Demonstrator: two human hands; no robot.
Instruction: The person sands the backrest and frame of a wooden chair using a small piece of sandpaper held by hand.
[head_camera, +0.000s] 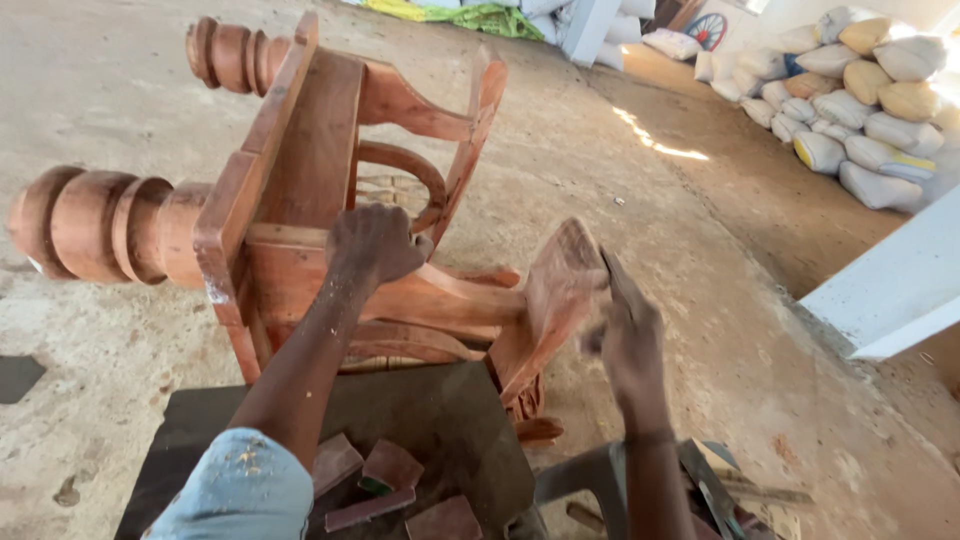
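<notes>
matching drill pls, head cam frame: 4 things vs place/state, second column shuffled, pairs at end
Things:
1. left hand
2. right hand
3. turned legs
4. stacked sacks

Places/states:
A. top right, against the far wall
B. gripping a curved rail of the wooden chair frame
C. sticking out left, ringed and rounded
D. at the carved end piece, pinching something thin and dark that is blurred

Pairs: 1-B, 2-D, 3-C, 4-A
</notes>
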